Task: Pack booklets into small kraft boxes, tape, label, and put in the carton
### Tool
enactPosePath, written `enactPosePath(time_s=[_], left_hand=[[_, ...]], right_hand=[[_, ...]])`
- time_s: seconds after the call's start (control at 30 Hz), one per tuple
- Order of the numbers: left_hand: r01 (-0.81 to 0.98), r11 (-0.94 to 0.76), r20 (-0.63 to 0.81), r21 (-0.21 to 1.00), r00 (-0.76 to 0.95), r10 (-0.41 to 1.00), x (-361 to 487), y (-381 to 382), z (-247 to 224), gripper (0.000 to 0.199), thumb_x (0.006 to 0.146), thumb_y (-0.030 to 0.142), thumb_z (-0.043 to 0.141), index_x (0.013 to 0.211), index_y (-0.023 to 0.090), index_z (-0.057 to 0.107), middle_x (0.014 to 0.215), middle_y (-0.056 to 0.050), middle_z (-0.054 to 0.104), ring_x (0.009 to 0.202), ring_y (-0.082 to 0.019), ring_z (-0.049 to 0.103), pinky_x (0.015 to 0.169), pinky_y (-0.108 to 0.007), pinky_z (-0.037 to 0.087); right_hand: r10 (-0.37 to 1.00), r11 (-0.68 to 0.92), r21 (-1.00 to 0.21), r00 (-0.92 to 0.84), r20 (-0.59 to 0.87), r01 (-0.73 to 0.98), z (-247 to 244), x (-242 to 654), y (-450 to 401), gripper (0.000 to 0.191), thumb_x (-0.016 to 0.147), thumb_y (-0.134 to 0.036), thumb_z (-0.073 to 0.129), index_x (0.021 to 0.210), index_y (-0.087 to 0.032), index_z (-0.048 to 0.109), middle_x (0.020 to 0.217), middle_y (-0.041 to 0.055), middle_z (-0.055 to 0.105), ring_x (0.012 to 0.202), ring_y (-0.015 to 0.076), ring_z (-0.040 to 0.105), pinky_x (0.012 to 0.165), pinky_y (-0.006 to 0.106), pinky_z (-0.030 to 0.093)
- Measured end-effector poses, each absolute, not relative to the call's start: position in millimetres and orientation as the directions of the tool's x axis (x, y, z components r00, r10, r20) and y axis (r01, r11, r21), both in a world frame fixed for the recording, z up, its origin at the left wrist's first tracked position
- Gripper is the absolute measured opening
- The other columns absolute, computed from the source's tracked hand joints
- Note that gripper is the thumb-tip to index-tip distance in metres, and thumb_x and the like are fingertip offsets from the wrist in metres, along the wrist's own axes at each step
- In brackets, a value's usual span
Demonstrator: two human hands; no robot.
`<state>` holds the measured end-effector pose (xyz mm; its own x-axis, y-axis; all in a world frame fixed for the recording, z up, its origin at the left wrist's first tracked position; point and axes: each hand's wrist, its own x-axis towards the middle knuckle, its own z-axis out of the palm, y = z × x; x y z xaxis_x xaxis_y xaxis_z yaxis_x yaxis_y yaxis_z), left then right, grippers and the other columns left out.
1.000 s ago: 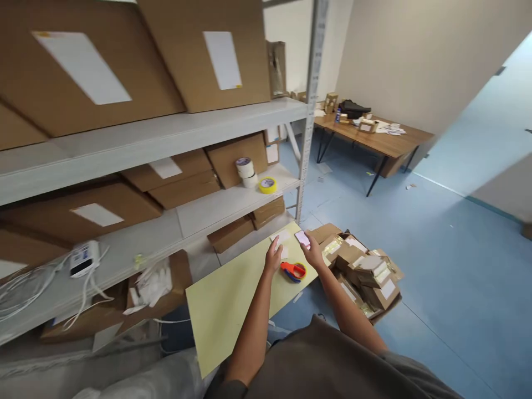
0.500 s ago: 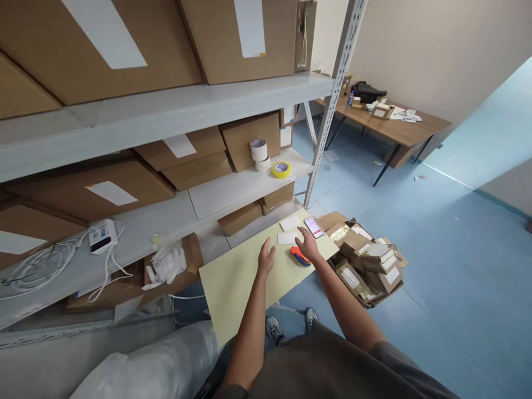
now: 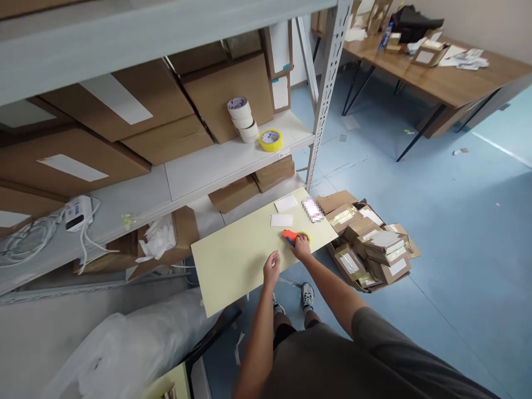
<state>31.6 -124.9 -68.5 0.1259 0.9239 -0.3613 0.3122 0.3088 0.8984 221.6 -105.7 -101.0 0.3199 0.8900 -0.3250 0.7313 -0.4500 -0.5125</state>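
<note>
My right hand (image 3: 301, 247) is closed round the orange and blue tape dispenser (image 3: 290, 236), which rests near the front right of the pale yellow board (image 3: 236, 249). A bit of yellow tape roll shows beside its fingers. My left hand (image 3: 271, 267) hovers over the board's front edge with nothing visible in it, fingers bent and slightly apart. Two white cards, one (image 3: 286, 203) behind the other (image 3: 281, 220), lie beyond the dispenser. To their right is a phone (image 3: 312, 210) with a blurred screen.
A carton (image 3: 361, 282) heaped with small boxes stands right of the board. Behind, the shelf (image 3: 199, 177) bears large cartons, white tape rolls (image 3: 242, 119) and a yellow roll (image 3: 270, 141). A metal post (image 3: 328, 83) rises at its end. Plastic wrapping (image 3: 137, 338) lies lower left.
My right hand has come down from near the cards onto the dispenser and closed on it. My left hand has drawn back toward the board's front edge. The view has tilted down.
</note>
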Motion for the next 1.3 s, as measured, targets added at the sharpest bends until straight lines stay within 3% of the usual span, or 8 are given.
enactPosePath(time_s=[0.17, 0.43, 0.63, 0.83, 0.93, 1.07, 1.13, 1.3], left_hand=[[0.345, 0.363, -0.416, 0.866, 0.089, 0.905, 37, -149, -78, 0.042, 0.098, 0.046, 0.061, 0.129, 0.019, 0.069, 0.126, -0.016, 0.074, 0.124, -0.027, 0.069, 0.112, -0.046, 0.051], [0.308, 0.3, -0.345, 0.903, 0.103, 0.933, 44, -135, -57, 0.042, 0.098, 0.047, 0.06, 0.127, 0.019, 0.07, 0.127, -0.015, 0.074, 0.122, -0.026, 0.069, 0.112, -0.044, 0.051], [0.278, 0.231, -0.251, 0.932, 0.04, 0.967, 27, -106, -19, 0.043, 0.097, 0.049, 0.06, 0.127, 0.019, 0.07, 0.131, -0.016, 0.072, 0.121, -0.025, 0.069, 0.109, -0.042, 0.051], [0.183, -0.002, -0.02, 0.983, 0.12, 0.993, -6, -43, 72, 0.053, 0.091, 0.05, 0.068, 0.138, 0.025, 0.065, 0.147, -0.013, 0.062, 0.128, -0.026, 0.063, 0.099, -0.037, 0.057], [0.162, -0.102, 0.048, 0.981, 0.304, 0.952, -23, -19, 120, 0.044, 0.087, 0.053, 0.072, 0.118, 0.022, 0.077, 0.126, -0.012, 0.075, 0.117, -0.026, 0.069, 0.096, -0.037, 0.058], [0.186, -0.193, 0.108, 0.963, 0.389, 0.915, -45, -8, 161, 0.037, 0.087, 0.056, 0.069, 0.09, 0.021, 0.082, 0.097, -0.009, 0.082, 0.091, -0.025, 0.075, 0.088, -0.037, 0.06], [0.19, -0.246, 0.174, 0.95, 0.332, 0.927, -57, -8, 171, 0.036, 0.089, 0.054, 0.067, 0.088, 0.021, 0.082, 0.094, -0.007, 0.082, 0.089, -0.024, 0.075, 0.087, -0.036, 0.06], [0.234, -0.312, 0.267, 0.921, 0.205, 0.942, -86, -12, 182, 0.029, 0.092, 0.048, 0.066, 0.09, 0.024, 0.082, 0.097, -0.007, 0.081, 0.093, -0.025, 0.074, 0.091, -0.036, 0.058]], right_hand=[[0.917, -0.399, -0.591, 0.311, -0.25, 0.701, -127, 219, -120, 0.035, 0.087, -0.013, 0.06, 0.121, -0.013, 0.069, 0.132, 0.0223, 0.065, 0.147, 0.0357, 0.037, 0.122, 0.053, 0.03], [0.965, -0.24, -0.681, 0.249, -0.087, 0.691, -120, 243, -112, 0.029, 0.086, -0.012, 0.056, 0.108, -0.019, 0.074, 0.119, 0.0186, 0.072, 0.153, 0.0313, 0.033, 0.123, 0.056, 0.033], [0.994, 0.041, -0.601, 0.03, 0.107, 0.798, -44, 256, -114, 0.019, 0.09, -0.01, 0.056, 0.091, -0.021, 0.071, 0.104, 0.0153, 0.075, 0.155, 0.0333, 0.034, 0.114, 0.058, 0.043], [0.927, 0.367, -0.527, -0.255, 0.276, 0.766, 63, 260, -105, 0.012, 0.094, -0.019, 0.061, 0.086, -0.023, 0.069, 0.1, 0.0131, 0.076, 0.146, 0.0348, 0.05, 0.108, 0.056, 0.048], [0.91, 0.41, -0.492, -0.312, 0.273, 0.768, 109, 248, -103, 0.006, 0.093, -0.023, 0.065, 0.093, -0.023, 0.071, 0.121, 0.0153, 0.074, 0.142, 0.0358, 0.054, 0.108, 0.055, 0.048], [0.902, 0.409, -0.436, -0.285, 0.323, 0.801, 149, 219, -106, 0.024, 0.092, -0.026, 0.07, 0.116, -0.025, 0.069, 0.148, 0.0155, 0.061, 0.149, 0.0342, 0.046, 0.118, 0.06, 0.037], [0.893, 0.41, -0.421, -0.263, 0.364, 0.809, 158, 204, -107, 0.025, 0.093, -0.028, 0.07, 0.118, -0.025, 0.069, 0.147, 0.0153, 0.062, 0.15, 0.034, 0.044, 0.119, 0.061, 0.036], [0.884, 0.416, -0.454, -0.234, 0.405, 0.788, 167, 173, -103, 0.024, 0.095, -0.037, 0.069, 0.117, -0.025, 0.071, 0.139, 0.0148, 0.068, 0.146, 0.0331, 0.049, 0.11, 0.054, 0.047]])
